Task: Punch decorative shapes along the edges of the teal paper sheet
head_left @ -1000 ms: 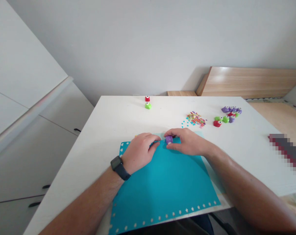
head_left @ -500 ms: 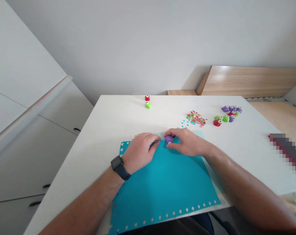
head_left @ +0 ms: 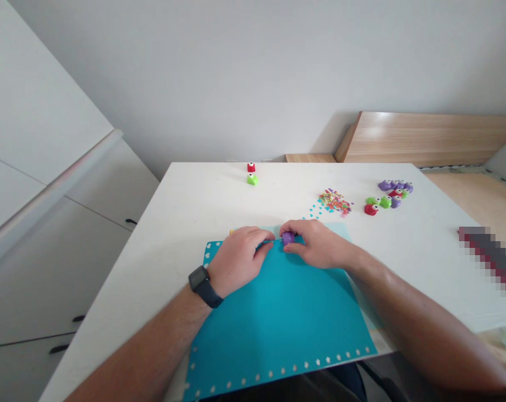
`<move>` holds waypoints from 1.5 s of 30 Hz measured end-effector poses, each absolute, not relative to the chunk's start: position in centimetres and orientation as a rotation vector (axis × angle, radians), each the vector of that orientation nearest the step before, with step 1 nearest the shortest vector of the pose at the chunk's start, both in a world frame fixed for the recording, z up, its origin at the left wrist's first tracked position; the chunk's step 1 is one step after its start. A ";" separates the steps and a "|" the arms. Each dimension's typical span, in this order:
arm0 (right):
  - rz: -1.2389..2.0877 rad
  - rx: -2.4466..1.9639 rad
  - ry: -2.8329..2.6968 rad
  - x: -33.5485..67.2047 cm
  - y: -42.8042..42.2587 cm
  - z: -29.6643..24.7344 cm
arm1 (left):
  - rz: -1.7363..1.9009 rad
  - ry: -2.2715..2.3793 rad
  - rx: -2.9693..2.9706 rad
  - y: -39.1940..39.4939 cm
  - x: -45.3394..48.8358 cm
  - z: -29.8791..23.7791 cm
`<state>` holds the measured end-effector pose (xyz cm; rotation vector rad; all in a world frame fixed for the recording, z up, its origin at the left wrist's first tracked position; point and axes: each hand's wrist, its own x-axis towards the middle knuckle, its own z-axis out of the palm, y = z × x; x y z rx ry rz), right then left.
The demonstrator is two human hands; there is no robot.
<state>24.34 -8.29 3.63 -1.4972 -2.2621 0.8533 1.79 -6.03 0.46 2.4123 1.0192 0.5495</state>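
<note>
On my feed the white bench (head_left: 194,206) carries a red punch (head_left: 251,167) and a green punch (head_left: 252,179) close together near its far edge. Right of them I see a heap of confetti (head_left: 335,202), with a cluster of purple, green and red punches (head_left: 389,195) further right. White cabinets (head_left: 47,223) with dark handles stand at left, and a wooden headboard (head_left: 429,139) leans at the grey wall (head_left: 236,72).

The right hand (head_left: 320,245) covered most of the purple punch (head_left: 288,238), a pixelated patch (head_left: 491,259) hid something on the desk (head_left: 186,223), and the teal sheet (head_left: 278,307) was cut off below.
</note>
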 end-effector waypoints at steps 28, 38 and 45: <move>0.767 -1.388 -2.355 24.4 -8.5 3.4 | 0.536 1.029 2.414 -6.0 1.8 0.4; 0.818 -1.426 -2.291 25.7 -8.1 4.1 | 0.498 1.058 2.418 -5.9 1.8 0.7; 0.832 -1.428 -2.286 26.2 -8.1 4.0 | 0.508 1.070 2.414 -6.0 1.6 0.8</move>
